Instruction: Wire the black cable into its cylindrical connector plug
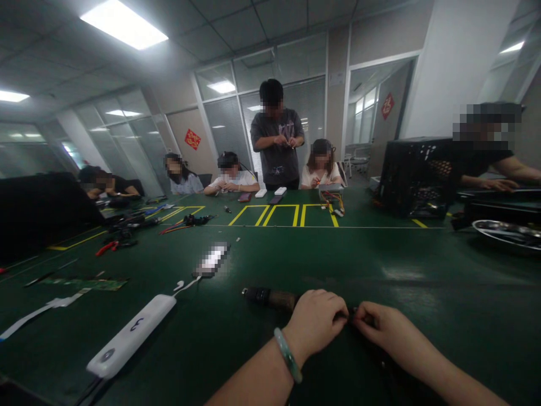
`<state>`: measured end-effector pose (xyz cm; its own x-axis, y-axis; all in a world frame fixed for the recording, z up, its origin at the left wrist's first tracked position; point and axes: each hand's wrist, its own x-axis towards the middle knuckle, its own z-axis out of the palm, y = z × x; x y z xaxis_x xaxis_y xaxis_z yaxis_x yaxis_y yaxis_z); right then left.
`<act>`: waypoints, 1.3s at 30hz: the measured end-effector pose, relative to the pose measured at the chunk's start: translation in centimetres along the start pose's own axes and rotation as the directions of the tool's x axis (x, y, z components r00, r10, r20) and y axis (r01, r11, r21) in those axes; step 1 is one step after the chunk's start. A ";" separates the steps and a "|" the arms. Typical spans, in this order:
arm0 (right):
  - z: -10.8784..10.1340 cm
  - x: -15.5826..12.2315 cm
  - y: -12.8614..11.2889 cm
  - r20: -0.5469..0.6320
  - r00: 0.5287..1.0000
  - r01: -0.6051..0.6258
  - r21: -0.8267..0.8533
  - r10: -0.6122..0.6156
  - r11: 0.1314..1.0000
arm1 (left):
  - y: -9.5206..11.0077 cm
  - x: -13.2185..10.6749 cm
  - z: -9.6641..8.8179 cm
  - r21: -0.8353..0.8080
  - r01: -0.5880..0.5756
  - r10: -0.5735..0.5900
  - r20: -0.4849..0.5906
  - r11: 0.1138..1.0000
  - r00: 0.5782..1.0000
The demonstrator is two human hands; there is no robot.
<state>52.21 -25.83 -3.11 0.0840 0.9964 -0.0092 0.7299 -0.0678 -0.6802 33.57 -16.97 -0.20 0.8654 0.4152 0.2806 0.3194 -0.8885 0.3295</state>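
My left hand (pixel 315 318), with a green bangle (pixel 288 355) at the wrist, is closed in a pinch over the green table (pixel 236 349). Facing it, my right hand (pixel 382 324) is closed too, thumb against fingers. The fingertips of both hands nearly meet at a small dark piece (pixel 353 313), too small to name. Just beyond my left hand lies a dark cylindrical tool (pixel 270 297) with a metal tip pointing left; its near end is hidden behind the hand.
Left of the hands lie a long white power bank-like device (pixel 133 335), cabled to a lit phone (pixel 213 259), and a green circuit strip (pixel 82 283). Tangled cables and red-handled pliers (pixel 107 248) are farther left. A black computer case (pixel 416 177) stands right. Several people work across the table.
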 end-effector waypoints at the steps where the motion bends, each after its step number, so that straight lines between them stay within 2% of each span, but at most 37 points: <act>1: 0.0 0.0 -0.1 0.003 1.000 -0.006 0.009 0.006 1.000 | 0.0 0.0 0.0 -0.003 0.001 -0.001 0.004 1.000 1.000; 8: 0.0 -0.4 -0.9 -0.015 1.000 -0.022 0.068 0.023 0.997 | 0.0 -0.1 0.1 0.022 0.085 -0.085 0.029 0.996 0.996; 20: -0.3 -0.5 -1.5 -0.039 0.999 -0.021 0.061 0.024 0.998 | 0.0 0.0 0.1 0.018 0.085 -0.086 0.040 0.996 0.996; 29: -0.1 -0.4 -1.0 -0.048 0.999 -0.011 0.030 0.013 0.999 | 0.1 -0.1 0.0 -0.004 0.016 -0.016 0.015 1.000 1.000; 33: -0.1 -0.4 -1.0 -0.043 0.999 0.004 0.056 -0.002 0.998 | 0.2 0.0 -0.2 -0.016 0.045 -0.045 0.000 0.999 0.999; 39: -0.3 -0.6 -1.6 -0.039 0.999 -0.002 0.064 0.005 0.998 | 0.1 0.0 0.0 0.008 0.076 -0.077 0.046 0.997 0.996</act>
<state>51.21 -26.29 -1.82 0.1138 0.9934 0.0159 0.6849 -0.0669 -0.7256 33.59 -17.03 -0.19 0.8551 0.4727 0.2128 0.3878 -0.8558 0.3424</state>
